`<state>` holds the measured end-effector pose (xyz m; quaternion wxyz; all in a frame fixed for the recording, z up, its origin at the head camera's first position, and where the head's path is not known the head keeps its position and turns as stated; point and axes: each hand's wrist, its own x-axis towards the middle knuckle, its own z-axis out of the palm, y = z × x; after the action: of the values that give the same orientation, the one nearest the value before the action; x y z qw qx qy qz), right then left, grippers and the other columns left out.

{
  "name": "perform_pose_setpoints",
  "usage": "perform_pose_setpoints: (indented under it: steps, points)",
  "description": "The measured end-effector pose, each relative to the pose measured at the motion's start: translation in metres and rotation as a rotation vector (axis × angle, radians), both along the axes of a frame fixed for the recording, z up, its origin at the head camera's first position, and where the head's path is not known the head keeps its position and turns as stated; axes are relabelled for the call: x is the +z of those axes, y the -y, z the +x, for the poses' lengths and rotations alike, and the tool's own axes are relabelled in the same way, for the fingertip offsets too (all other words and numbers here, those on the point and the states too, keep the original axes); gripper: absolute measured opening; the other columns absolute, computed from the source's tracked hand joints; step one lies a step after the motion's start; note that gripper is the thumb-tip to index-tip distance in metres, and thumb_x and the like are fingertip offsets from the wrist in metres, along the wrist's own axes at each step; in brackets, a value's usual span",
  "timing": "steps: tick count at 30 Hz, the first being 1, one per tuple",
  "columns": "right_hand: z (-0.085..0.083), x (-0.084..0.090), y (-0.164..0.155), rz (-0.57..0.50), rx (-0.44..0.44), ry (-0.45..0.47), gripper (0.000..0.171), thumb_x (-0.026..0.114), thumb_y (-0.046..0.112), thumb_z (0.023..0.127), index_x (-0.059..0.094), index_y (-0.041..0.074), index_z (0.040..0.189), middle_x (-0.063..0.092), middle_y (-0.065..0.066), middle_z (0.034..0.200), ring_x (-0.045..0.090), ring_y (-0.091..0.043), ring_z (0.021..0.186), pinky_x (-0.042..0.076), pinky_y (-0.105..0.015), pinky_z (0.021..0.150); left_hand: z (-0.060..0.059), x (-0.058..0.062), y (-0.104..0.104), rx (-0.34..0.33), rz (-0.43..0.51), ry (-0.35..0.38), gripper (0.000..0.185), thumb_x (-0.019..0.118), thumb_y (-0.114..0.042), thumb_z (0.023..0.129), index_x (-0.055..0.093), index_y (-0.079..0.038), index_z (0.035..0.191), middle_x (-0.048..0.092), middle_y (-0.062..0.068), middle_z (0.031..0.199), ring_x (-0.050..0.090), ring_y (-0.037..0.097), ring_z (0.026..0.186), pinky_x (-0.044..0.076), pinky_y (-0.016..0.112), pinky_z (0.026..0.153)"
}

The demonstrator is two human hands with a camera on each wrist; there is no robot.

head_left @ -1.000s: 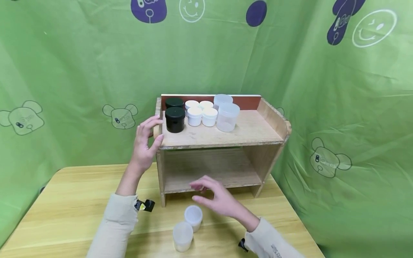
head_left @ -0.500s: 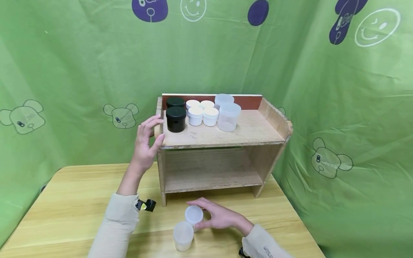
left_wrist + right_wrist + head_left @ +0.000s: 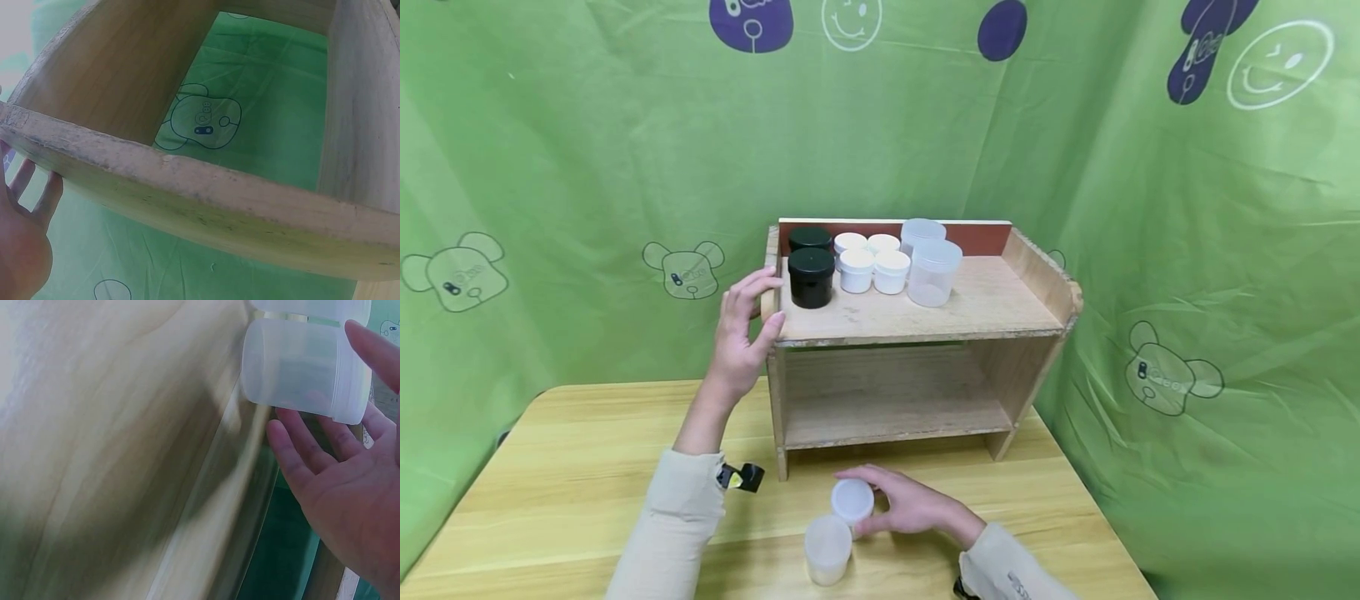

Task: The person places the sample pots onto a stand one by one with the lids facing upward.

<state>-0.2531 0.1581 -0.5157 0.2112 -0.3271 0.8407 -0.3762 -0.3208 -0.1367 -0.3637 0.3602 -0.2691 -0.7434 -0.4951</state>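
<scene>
My left hand (image 3: pixel 737 346) holds the upper left side panel of a small two-tier wooden shelf (image 3: pixel 1000 312). Its fingers lie over the panel and the thumb rests by the front edge; the left wrist view shows fingertips against the wood (image 3: pixel 187 178). In front of the shelf, two translucent plastic jars stand on the table, overlapping in the head view. My right hand (image 3: pixel 913 504) grips the farther lidded jar (image 3: pixel 853 498), thumb on the near side and fingers around the back. The nearer jar (image 3: pixel 827 546) stands upright just left of it.
Along the top tier stand two black jars (image 3: pixel 811 279), several small white jars (image 3: pixel 856 271) and two larger translucent jars (image 3: pixel 933 275). A green printed curtain (image 3: pixel 572 167) hangs behind and to the right of the wooden table (image 3: pixel 550 483).
My right hand has come down and toward me from before the lower tier to the farther translucent jar, closing its fingers around it. The left hand stays on the shelf.
</scene>
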Motion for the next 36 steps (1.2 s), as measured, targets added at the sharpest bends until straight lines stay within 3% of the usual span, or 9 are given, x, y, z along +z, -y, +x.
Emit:
perform_pose_setpoints:
  steps: [11,16,21,27,36]
  points:
    - [-0.002,0.003,-0.003,0.012,-0.006,-0.046,0.074,0.083,0.034,0.085,0.051,0.026,0.151,0.059,0.005,0.142,0.056,-0.014,0.125,0.047,-0.056,0.108,0.0,0.0,0.0,0.011,-0.014,-0.01,0.046,0.057,-0.026,0.096,0.056,-0.011,0.139,0.048,0.004,0.157,0.042,0.024,0.133,0.04,0.052,0.104]
    - [-0.002,0.012,-0.005,-0.023,-0.011,-0.039,0.074,0.083,0.03,0.086,0.049,0.028,0.152,0.057,0.003,0.145,0.057,-0.017,0.127,0.051,-0.047,0.107,0.001,0.001,0.0,0.014,-0.016,-0.011,0.045,0.056,-0.027,0.097,0.056,-0.012,0.139,0.048,0.004,0.157,0.043,0.023,0.133,0.038,0.046,0.105]
    - [-0.002,0.024,-0.007,-0.031,-0.014,-0.06,0.074,0.082,0.03,0.087,0.047,0.029,0.153,0.057,0.003,0.145,0.057,-0.017,0.126,0.051,-0.039,0.105,0.001,0.0,0.0,0.014,-0.014,-0.009,0.045,0.057,-0.027,0.097,0.056,-0.012,0.139,0.048,0.004,0.157,0.043,0.023,0.133,0.038,0.049,0.105]
    - [-0.001,0.042,-0.011,-0.051,0.002,-0.172,0.075,0.082,0.032,0.088,0.048,0.022,0.154,0.06,0.004,0.143,0.059,-0.015,0.125,0.051,-0.036,0.106,0.0,-0.001,-0.001,0.005,-0.007,-0.005,0.045,0.058,-0.026,0.096,0.056,-0.012,0.14,0.048,0.003,0.157,0.042,0.023,0.133,0.04,0.057,0.104]
    - [0.006,0.076,-0.015,-0.157,-0.054,-0.298,0.068,0.079,0.032,0.09,0.051,0.018,0.151,0.063,0.001,0.143,0.059,-0.019,0.128,0.047,-0.048,0.109,0.0,-0.001,-0.001,0.007,-0.003,-0.005,0.045,0.058,-0.025,0.096,0.056,-0.012,0.14,0.048,0.003,0.157,0.042,0.023,0.134,0.039,0.05,0.104]
